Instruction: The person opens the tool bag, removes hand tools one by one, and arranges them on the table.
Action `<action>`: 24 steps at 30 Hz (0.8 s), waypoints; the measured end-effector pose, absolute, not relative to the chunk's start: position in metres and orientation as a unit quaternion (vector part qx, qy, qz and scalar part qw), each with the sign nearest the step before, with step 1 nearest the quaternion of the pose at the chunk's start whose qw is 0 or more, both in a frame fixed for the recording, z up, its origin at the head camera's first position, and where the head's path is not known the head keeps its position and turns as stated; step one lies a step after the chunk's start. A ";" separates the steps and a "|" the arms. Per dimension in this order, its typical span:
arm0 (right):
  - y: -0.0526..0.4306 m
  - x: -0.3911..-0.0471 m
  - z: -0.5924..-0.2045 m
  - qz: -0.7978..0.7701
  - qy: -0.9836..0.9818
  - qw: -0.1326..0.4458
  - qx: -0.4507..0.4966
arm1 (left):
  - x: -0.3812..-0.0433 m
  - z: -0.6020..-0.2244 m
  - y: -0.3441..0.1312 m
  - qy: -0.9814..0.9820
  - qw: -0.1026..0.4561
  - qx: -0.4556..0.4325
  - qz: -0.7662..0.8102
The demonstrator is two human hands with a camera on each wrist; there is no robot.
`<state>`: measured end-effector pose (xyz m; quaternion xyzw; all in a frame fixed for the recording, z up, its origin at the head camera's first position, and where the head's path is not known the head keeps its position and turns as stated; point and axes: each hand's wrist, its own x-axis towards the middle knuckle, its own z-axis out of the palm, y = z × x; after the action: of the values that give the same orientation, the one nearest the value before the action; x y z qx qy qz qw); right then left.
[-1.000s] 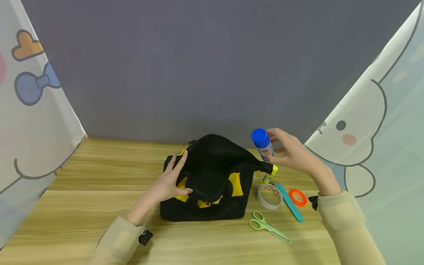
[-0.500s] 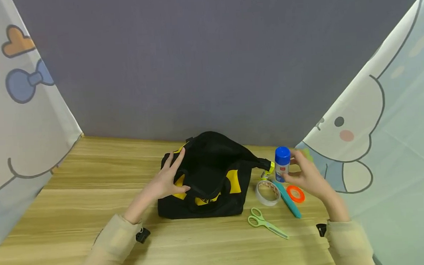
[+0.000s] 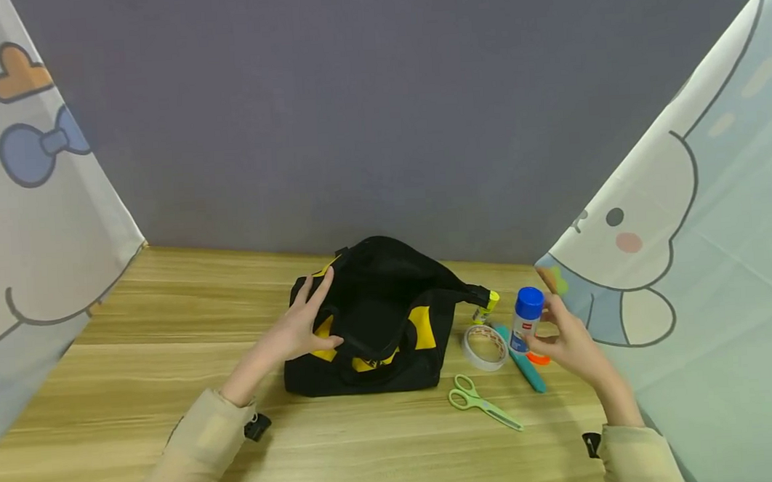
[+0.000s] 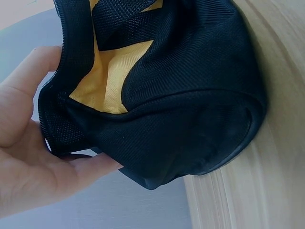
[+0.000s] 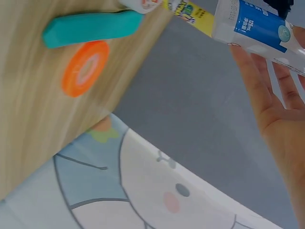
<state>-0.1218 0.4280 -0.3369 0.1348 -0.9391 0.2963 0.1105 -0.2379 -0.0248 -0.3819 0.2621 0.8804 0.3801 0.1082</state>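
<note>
A black and yellow zip bag [image 3: 423, 326] stands on the table with its top gaping toward me. My left hand [image 3: 291, 335] is at the bag's left end, thumb and fingers spread wide along the rim; in the left wrist view the fingertips pass behind the black zip edge [image 4: 78, 43]. To the right of the bag, my right hand [image 3: 568, 340] holds a white plastic bottle [image 3: 522, 332] with a blue cap between thumb and fingers, upright. The blue label [image 5: 259, 24] faces the right wrist camera, with its far end cut off by the frame.
Right of the bag lie a roll of white tape [image 3: 467, 349], a yellow tube [image 3: 484, 308], a teal cutter-like tool [image 3: 530, 373] and an orange ring [image 5: 71, 78]. Green scissors [image 3: 476, 400] lie nearer me. A grey wall [image 3: 354, 126] rises behind.
My right hand has carried the bottle away from the bag's right edge, rightward and down toward me, over the teal tool and orange ring. The left hand stays at the bag.
</note>
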 end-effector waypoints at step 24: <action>0.441 -0.096 -0.393 0.307 -0.933 0.138 0.126 | -0.238 -0.381 -0.026 0.882 0.104 0.263 0.376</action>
<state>-0.0959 0.4412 -0.3926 0.1259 -0.9331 0.3072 0.1384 -0.2384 -0.0259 -0.3814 0.2632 0.8823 0.3762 0.1039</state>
